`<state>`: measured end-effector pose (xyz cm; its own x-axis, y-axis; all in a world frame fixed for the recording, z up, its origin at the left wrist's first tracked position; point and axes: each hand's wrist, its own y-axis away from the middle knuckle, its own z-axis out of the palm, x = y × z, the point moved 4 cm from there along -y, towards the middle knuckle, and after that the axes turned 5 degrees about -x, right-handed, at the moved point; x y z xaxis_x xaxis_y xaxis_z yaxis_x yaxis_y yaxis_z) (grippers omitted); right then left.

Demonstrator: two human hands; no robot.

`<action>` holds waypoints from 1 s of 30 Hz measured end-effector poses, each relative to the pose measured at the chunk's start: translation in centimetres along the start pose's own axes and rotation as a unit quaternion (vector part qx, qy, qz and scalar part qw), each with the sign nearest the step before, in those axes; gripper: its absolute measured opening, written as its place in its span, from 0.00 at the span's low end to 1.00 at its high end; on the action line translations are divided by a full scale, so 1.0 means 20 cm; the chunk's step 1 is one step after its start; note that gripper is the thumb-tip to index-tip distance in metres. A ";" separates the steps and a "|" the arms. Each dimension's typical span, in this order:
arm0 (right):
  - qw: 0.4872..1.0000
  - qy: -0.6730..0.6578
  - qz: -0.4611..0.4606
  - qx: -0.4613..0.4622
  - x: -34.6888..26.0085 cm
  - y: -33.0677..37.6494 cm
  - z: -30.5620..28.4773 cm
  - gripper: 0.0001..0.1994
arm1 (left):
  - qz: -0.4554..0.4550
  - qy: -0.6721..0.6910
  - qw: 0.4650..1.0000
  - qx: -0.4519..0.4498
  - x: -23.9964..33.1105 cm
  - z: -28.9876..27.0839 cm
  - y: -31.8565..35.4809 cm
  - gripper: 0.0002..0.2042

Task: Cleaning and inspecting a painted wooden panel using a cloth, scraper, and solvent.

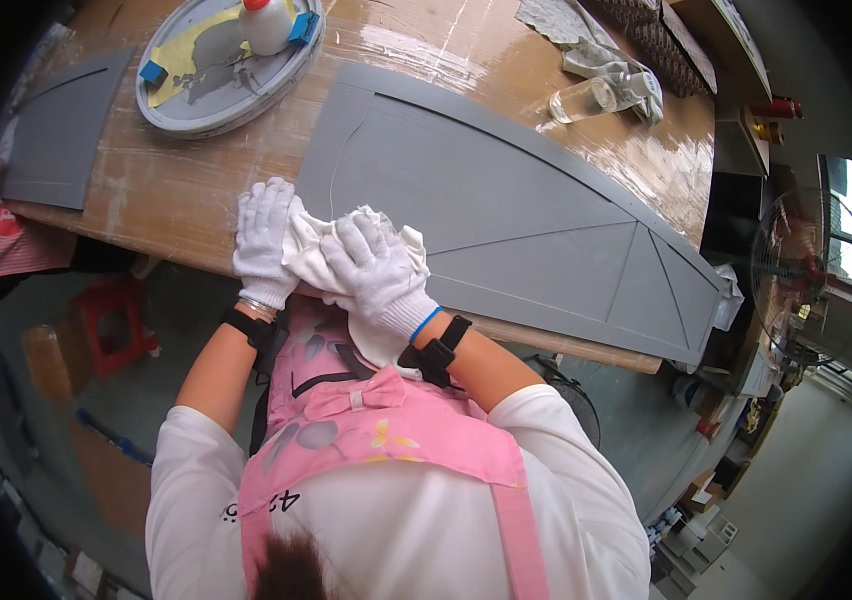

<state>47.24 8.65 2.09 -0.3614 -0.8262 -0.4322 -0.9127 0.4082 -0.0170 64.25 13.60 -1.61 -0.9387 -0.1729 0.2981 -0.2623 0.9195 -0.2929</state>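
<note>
**Soft cloth, big stiff panel, two gloved hands**

Closest in, there's a pink apron (396,450), then a white cloth (312,262) bunched at the table's near edge, part of it hanging over. Right hand (376,262) is on top of the bunch with fingers spread; left hand (264,235) lies along its left side, fingers fairly straight. Can't tell if either one is actually closed on the fabric (gloves and folds hide the undersides).

Cloth looks light and floppy, so I'd take it by a thick wad, palm flat. The grey panel (506,185) just beyond, lying on the brown table (181,215), is another story: long, stiff, probably awkward and heavyish. I'd hold it by two far-apart outer edges, keeping off the face, which might scuff. Gloves could slip on it, too.

Farther back: a round grey lid (221,127) with a white bottle (266,30) on it, and a transparent bottle (586,101) on its side.
</note>
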 end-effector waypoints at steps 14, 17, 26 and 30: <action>0.990 0.101 0.051 0.087 0.20 0.14 -0.06 0.25 | -0.026 0.045 0.998 0.019 -0.01 -0.03 0.03 0.23; 0.971 -0.191 -0.055 -0.131 -0.11 0.07 -0.03 0.21 | -0.028 0.079 0.995 0.061 -0.04 0.01 0.03 0.24; 0.843 -0.195 0.493 0.088 0.85 0.50 -0.61 0.22 | -0.032 0.073 0.995 0.065 -0.04 0.00 0.01 0.25; 0.908 0.109 0.391 0.107 0.89 0.44 -0.33 0.33 | -0.037 0.080 0.994 0.058 -0.03 0.00 0.01 0.24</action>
<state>31.58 -5.01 0.33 -0.9331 -0.2992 -0.1995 -0.3115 0.9497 0.0328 64.79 13.91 -1.78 -0.8708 -0.1708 0.4610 -0.3616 0.8578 -0.3652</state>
